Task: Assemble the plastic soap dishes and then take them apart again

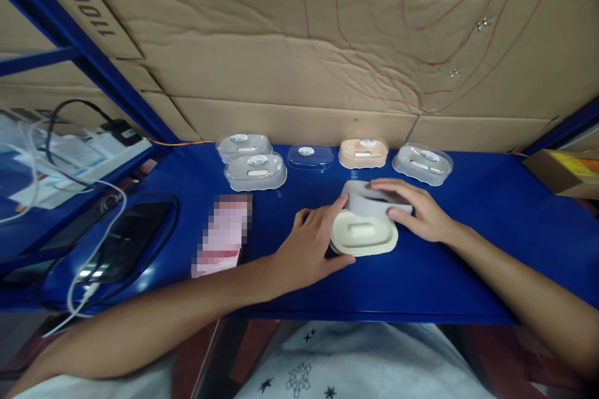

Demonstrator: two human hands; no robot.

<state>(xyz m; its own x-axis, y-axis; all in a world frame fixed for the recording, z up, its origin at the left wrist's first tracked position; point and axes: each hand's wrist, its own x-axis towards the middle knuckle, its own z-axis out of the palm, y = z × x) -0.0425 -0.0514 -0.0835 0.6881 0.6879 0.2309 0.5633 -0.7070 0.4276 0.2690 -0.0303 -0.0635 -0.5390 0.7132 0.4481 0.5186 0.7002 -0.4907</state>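
A cream oval base (344,243) with a raised bar in its middle lies on the blue table before me. My left hand (311,240) curls around its left end, thumb at the near edge, index fingertip against a grey oval band (369,204). That band is hollow, like a ring-shaped sleeve, and sits tilted just behind and above the base. My right hand (418,209) grips the band's right end between thumb and fingers. Whether band and base touch, I cannot tell.
Along the cardboard backing stand grey oval boxes with clear covers (255,173), a peach one (364,153), another grey one (422,165) and a clear lid (309,157). A phone (222,234) lies left; cables and a power strip (88,165) lie beyond. A carton (566,174) stands right.
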